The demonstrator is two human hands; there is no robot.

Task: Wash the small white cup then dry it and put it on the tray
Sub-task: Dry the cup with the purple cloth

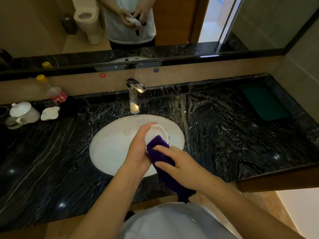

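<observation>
Drying step, I judge: left hand (139,149) closed around the cup (156,133) over the sink (107,149), right hand (179,164) fingers pinching the purple cloth (160,154) into it; next, tray (264,102) at counter's far right corner.

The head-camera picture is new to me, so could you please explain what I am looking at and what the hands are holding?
There is no machine here: a person wears a wide-angle camera on the head, looking forward and down at their own bare hands. They stand at a dark marble counter with a white oval sink and a chrome faucet. The left hand holds the small white cup over the sink, while the right hand presses a purple cloth into it, apparently drying it. At the far left stand a white lidded teapot, a small white pitcher and a plastic bottle with a yellow cap. A dark green tray lies at the far right. The mirror above reflects the person.
</observation>
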